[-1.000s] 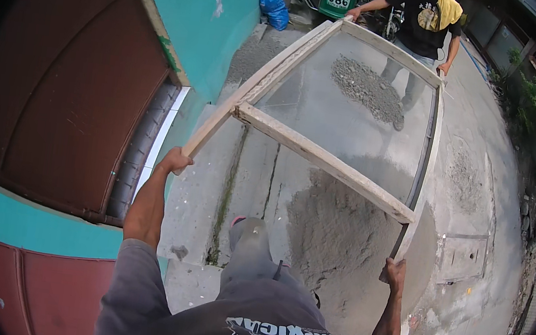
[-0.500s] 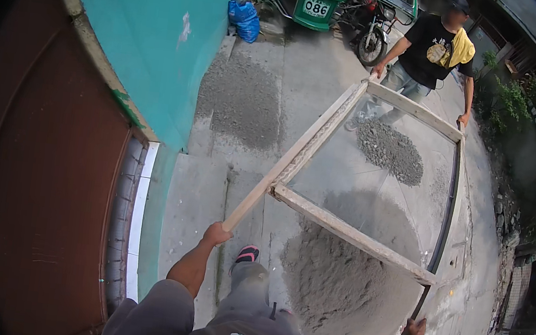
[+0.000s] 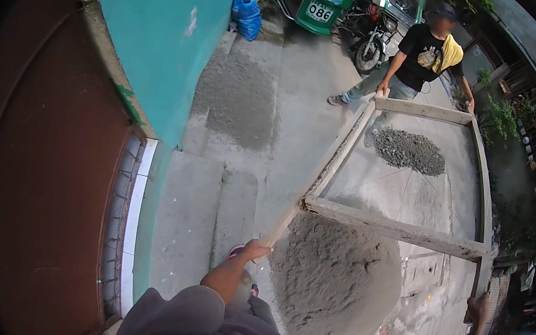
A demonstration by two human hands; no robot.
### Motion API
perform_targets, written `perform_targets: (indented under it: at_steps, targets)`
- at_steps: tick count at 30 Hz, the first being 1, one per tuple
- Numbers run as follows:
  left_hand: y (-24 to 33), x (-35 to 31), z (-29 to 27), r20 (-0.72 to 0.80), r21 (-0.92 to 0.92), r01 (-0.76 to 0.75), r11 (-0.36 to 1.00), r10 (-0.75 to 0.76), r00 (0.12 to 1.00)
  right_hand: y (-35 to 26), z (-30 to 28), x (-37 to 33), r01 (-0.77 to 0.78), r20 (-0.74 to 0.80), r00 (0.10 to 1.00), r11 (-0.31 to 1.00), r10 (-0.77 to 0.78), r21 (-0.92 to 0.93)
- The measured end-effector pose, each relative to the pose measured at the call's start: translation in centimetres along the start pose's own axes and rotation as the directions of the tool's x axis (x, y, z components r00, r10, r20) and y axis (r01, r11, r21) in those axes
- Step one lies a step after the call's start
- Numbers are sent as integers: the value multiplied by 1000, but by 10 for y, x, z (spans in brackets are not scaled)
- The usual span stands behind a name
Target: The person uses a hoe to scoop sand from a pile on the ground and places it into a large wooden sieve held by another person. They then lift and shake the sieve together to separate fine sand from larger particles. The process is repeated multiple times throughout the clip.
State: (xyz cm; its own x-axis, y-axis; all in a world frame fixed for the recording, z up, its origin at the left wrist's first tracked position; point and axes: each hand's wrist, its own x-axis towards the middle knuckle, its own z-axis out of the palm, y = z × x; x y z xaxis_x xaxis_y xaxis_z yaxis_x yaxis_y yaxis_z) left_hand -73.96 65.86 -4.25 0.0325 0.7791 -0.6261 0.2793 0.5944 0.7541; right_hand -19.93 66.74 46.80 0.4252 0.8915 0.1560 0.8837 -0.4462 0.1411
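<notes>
A large wooden sand screen [image 3: 397, 229] with fine mesh hangs between me and a co-worker [image 3: 425, 56]. My left hand [image 3: 256, 250] is closed round the near end of its left handle. At the right handle's near end, my right hand [image 3: 477, 308] is wrapped round the wood. The co-worker's hands hold the far corners. Below the screen's near bar lies a broad heap of fine grey sand [image 3: 334, 286]. A smaller pile of coarse gravel [image 3: 410, 151] shows through the mesh toward the far end.
A flat patch of grey sand [image 3: 243, 101] lies along the turquoise wall [image 3: 158, 27]. By the wall's far end sits a blue bag [image 3: 246, 19]. Beyond stand a green sidecar [image 3: 325, 4] and a motorcycle [image 3: 368, 49]. Plants [image 3: 502, 116] line the right side; a brown door [image 3: 53, 174] is at left.
The screen has shifted right, with both my hands moving right along with it. Its mesh looks less visible now. The co-worker's legs are more widely apart, one foot out to the left.
</notes>
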Motion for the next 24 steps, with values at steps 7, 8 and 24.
perform_targets:
  at_steps: [7, 8, 24]
  targets:
    - [100, -56, -362, -488, 386, 157, 909, 57, 871, -186, 76, -64, -90, 210, 978, 896, -3, 435]
    - [111, -80, -415, -573, 418, 87, 904, 188, 797, -195, 102, -63, -33, 153, 987, 876, -47, 482]
    - [-31, -70, -32, -63, -72, 111, 991, -116, 991, -1, 61, -57, -118, 104, 989, 979, 102, 165]
